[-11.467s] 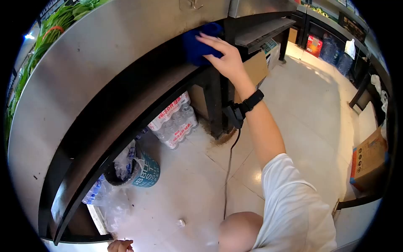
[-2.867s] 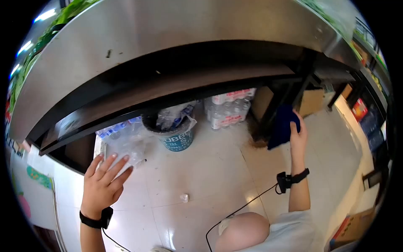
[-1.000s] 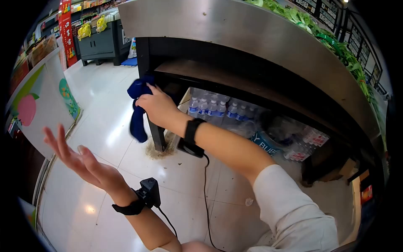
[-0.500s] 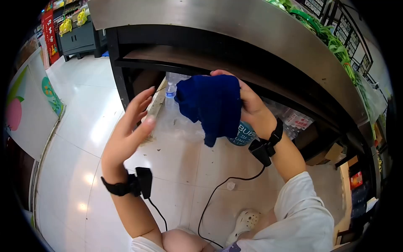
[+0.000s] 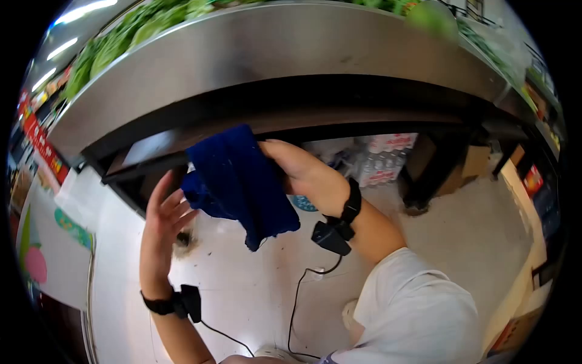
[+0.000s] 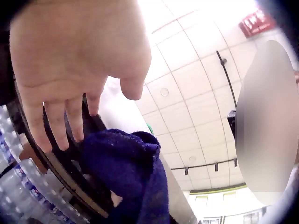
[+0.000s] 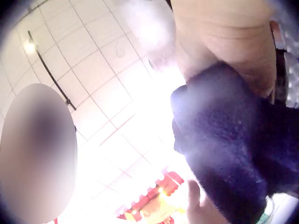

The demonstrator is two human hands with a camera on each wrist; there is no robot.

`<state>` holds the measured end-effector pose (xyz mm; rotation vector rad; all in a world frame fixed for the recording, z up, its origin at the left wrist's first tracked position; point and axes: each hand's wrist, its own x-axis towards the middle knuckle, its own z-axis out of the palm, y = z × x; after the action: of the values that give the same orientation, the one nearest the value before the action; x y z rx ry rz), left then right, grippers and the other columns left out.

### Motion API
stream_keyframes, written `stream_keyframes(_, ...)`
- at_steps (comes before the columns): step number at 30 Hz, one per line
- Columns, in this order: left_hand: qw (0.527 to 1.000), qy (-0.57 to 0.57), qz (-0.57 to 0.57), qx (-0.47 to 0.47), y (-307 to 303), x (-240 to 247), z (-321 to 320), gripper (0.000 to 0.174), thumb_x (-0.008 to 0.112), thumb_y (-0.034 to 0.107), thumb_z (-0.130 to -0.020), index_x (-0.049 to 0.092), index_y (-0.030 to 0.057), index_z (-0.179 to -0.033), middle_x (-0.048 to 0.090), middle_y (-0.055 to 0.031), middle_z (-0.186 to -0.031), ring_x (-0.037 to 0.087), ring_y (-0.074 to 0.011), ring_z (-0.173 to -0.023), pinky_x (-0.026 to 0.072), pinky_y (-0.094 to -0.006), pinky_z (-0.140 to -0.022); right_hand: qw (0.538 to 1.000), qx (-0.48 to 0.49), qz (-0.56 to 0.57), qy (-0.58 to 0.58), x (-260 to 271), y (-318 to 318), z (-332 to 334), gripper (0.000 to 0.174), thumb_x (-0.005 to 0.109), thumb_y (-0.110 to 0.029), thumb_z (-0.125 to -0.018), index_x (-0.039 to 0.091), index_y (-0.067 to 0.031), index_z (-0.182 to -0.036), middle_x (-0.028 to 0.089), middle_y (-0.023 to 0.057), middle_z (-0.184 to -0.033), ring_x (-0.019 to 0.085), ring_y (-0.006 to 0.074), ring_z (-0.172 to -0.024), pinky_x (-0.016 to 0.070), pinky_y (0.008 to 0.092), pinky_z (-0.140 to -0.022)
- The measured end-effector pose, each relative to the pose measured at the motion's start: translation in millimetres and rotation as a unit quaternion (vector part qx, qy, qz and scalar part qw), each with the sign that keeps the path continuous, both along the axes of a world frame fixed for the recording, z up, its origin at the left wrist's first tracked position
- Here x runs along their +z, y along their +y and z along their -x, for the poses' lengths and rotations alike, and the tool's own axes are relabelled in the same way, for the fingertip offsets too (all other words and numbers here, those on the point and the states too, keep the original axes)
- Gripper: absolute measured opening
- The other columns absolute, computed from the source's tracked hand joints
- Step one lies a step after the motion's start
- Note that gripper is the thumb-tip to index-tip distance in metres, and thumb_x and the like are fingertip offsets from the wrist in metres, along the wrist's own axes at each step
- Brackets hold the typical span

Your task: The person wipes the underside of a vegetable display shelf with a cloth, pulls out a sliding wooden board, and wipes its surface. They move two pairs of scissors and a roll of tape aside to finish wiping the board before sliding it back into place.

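Now your left hand [image 5: 162, 218] is up at the cloth [image 5: 242, 182]. Half a second ago it stood apart from the cloth with a gap between; here its fingers [image 6: 70, 116] are straight and spread, holding nothing, right at the cloth's left edge. I cannot tell whether they touch it or just miss it. The cloth still hangs in the air in front of you, off the shelf and between your two hands, folded loosely with its lower corner drooping toward the floor [image 5: 473, 242]. Your right hand [image 5: 300, 173] keeps hold of it as before, fingers and thumb curled round its upper right edge. So one hand carries the cloth and the other is only meeting it.

Your head has also turned: earlier you looked along the end of the worktop, and now you face its long front.

Around you, from the left: greens [image 5: 121, 42] lie along the top, above the steel front [image 5: 273, 54] of the worktop. Below it runs the dark shelf [image 5: 339, 115]. A bucket [image 5: 301, 204] peeks out behind your right wrist, packs of bottled water [image 5: 388, 161] stand under the shelf, then a black leg [image 5: 433, 176] and a cardboard box [image 5: 474, 161]. The raised cloth hides part of the shelf from you, and the wrist cable [image 5: 297, 297] trails below your right arm.
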<state>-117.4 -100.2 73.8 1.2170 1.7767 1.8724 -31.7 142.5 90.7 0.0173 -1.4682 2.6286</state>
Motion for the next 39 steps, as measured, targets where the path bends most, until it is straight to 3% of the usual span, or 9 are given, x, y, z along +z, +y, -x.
stream_keyframes(4,0.993,0.109,0.009,0.046,12,11,-23,0.064,0.04,0.052,-0.093,0.042,0.0021,-0.132,0.05,-0.0206,-0.128,0.051,-0.0307,-0.118,0.0384,-0.0387,-0.1,0.953,-0.122,-0.256,0.104,25,53,-54,0.034,0.066,-0.021,-0.081,0.062,-0.0003,-0.108,0.066,0.0086,-0.096,0.062,0.0163,-0.083,0.05,0.0272,-0.073)
stream_keyframes(8,0.983,0.177,0.032,0.042,26,19,-40,0.034,0.044,0.025,-0.095,0.061,-0.0031,-0.103,0.056,-0.0169,-0.118,0.053,-0.0268,-0.113,0.0419,-0.0363,-0.096,0.791,-0.301,-0.527,0.076,46,116,-137,0.032,0.07,-0.024,-0.073,0.068,-0.0003,-0.094,0.068,0.0142,-0.083,0.063,0.0199,-0.074,0.0494,0.0295,-0.071)
stream_keyframes(12,0.973,0.223,0.054,0.023,31,15,-39,0.034,0.044,0.03,-0.096,0.061,0.0009,-0.102,0.055,-0.0147,-0.121,0.053,-0.0242,-0.114,0.0418,-0.0346,-0.096,0.686,-0.571,-0.446,-0.068,39,176,-210,0.039,0.068,-0.029,-0.073,0.067,0.0002,-0.1,0.069,0.0151,-0.09,0.065,0.0232,-0.082,0.0487,0.031,-0.077)
stream_keyframes(14,0.973,0.22,0.06,0.018,35,13,-40,0.034,0.046,0.03,-0.095,0.061,0.0008,-0.101,0.054,-0.0145,-0.121,0.053,-0.0244,-0.114,0.0417,-0.0351,-0.096,0.59,-0.711,-0.373,-0.086,30,209,-240,0.048,0.068,-0.034,-0.074,0.064,0.0029,-0.105,0.066,0.0223,-0.1,0.064,0.0294,-0.094,0.0477,0.0342,-0.082)
stream_keyframes(16,0.976,0.21,0.059,0.013,37,12,-39,0.032,0.046,0.029,-0.094,0.061,0.0011,-0.1,0.054,-0.014,-0.121,0.052,-0.0246,-0.115,0.0418,-0.0354,-0.095,0.401,-0.864,-0.294,-0.075,18,235,-243,0.047,0.062,-0.032,-0.079,0.061,0.0025,-0.11,0.062,0.0241,-0.108,0.059,0.0359,-0.102,0.0446,0.0375,-0.088)
stream_keyframes(19,0.978,0.199,0.055,0.008,41,10,-40,0.031,0.047,0.028,-0.094,0.061,0.0014,-0.099,0.054,-0.0136,-0.121,0.052,-0.025,-0.115,0.0417,-0.0356,-0.095,0.296,-0.918,-0.26,-0.044,-1,266,-221,0.044,0.055,-0.029,-0.085,0.054,0.0014,-0.117,0.061,0.0254,-0.11,0.058,0.0404,-0.102,0.0443,0.0404,-0.089)
stream_keyframes(26,0.978,0.202,0.052,0.028,39,15,-40,0.028,0.046,0.026,-0.093,0.061,0.0019,-0.098,0.053,-0.0143,-0.122,0.052,-0.025,-0.115,0.0405,-0.0348,-0.096,0.423,-0.855,-0.298,-0.003,4,219,-143,0.047,0.055,-0.022,-0.087,0.049,0.0065,-0.123,0.055,0.0273,-0.12,0.052,0.0409,-0.111,0.0405,0.04,-0.095)
stream_keyframes(33,0.98,0.193,0.041,0.032,48,13,-34,0.027,0.048,0.026,-0.092,0.061,0.0025,-0.095,0.053,-0.0144,-0.123,0.051,-0.0255,-0.116,0.0406,-0.0353,-0.095,0.468,-0.772,-0.424,0.073,-20,137,-67,0.05,0.06,-0.013,-0.08,0.045,0.0071,-0.123,0.047,0.0277,-0.128,0.046,0.0411,-0.119,0.0363,0.0433,-0.101)
stream_keyframes(39,0.98,0.191,0.038,0.038,46,9,-29,0.027,0.047,0.026,-0.092,0.061,0.0026,-0.095,0.053,-0.0149,-0.122,0.05,-0.0266,-0.117,0.041,-0.0361,-0.094,0.425,-0.634,-0.631,0.141,-29,67,-1,0.065,0.07,-0.011,-0.067,0.044,0.0018,-0.125,0.041,0.0236,-0.135,0.037,0.0429,-0.126,0.034,0.049,-0.103)
